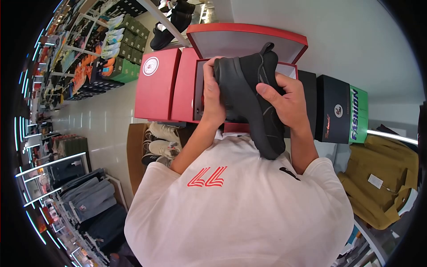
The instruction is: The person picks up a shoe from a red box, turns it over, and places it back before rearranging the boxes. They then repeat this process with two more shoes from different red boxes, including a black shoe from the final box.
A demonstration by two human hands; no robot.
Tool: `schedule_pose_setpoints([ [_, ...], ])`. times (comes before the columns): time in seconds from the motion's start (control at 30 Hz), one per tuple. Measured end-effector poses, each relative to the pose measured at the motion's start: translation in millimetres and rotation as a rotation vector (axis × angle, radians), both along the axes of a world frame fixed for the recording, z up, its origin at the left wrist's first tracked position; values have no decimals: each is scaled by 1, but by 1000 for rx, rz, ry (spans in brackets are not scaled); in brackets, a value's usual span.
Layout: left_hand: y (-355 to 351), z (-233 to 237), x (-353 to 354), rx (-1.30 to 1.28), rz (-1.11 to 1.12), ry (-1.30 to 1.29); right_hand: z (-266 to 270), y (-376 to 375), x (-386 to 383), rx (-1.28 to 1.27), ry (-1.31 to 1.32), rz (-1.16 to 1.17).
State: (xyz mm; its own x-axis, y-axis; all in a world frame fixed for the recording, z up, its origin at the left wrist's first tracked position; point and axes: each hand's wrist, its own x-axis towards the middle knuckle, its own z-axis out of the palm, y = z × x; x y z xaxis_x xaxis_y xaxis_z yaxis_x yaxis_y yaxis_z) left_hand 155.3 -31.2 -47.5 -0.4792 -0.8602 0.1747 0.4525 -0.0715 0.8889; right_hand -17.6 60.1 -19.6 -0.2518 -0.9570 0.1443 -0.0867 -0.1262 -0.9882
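Observation:
A black shoe [252, 82] with a zip on its side and a pull loop at the heel is held up in front of my chest. Its toe points down towards me and its thick sole faces left. My left hand [212, 93] is closed around the sole near the heel. On the other side, my right hand [287, 100] grips the upper by the ankle opening, thumb beside the zip. Behind the shoe stands an open red shoebox [291, 69], its lid [247, 44] raised; the shoe and hands hide most of its inside.
Closed red boxes [158, 84] stand to the left, and a dark box [333, 109] and a green box [359, 115] to the right. Light shoes [162, 140] sit in a brown carton [135, 151]. A mustard garment [378, 178] hangs at right.

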Motion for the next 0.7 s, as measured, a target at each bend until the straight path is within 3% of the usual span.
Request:
schedule_pose_setpoints([
  [0.07, 1, 9, 0, 22, -40, 87, -5, 0, 1, -77, 34, 19],
  [0.13, 0, 13, 3, -134, 47, -125, -5, 2, 5, -86, -30, -2],
  [0.33, -3, 20, 5, -189, 28, -208, -16, 6, 3, -39, -25, -59],
  [0.47, -26, 5, 12, -63, -126, -3, -21, 13, -31, -105, -121, -227],
  [0.53, -39, -5, 23, 8, -168, -347, -25, 21, -56, -132, -333, -343],
  [0.57, -41, -12, 25, -94, -133, -574, -18, 25, -63, -129, -406, -383],
  [0.6, -42, -18, 28, -94, -138, -570, -12, 29, -68, -126, -478, -423],
  [0.67, -44, -26, 33, -647, -327, -1179, -28, 32, -86, -130, -530, -449],
  [0.7, -43, -35, 31, -614, -433, -1247, -36, 32, -88, -132, -585, -473],
])
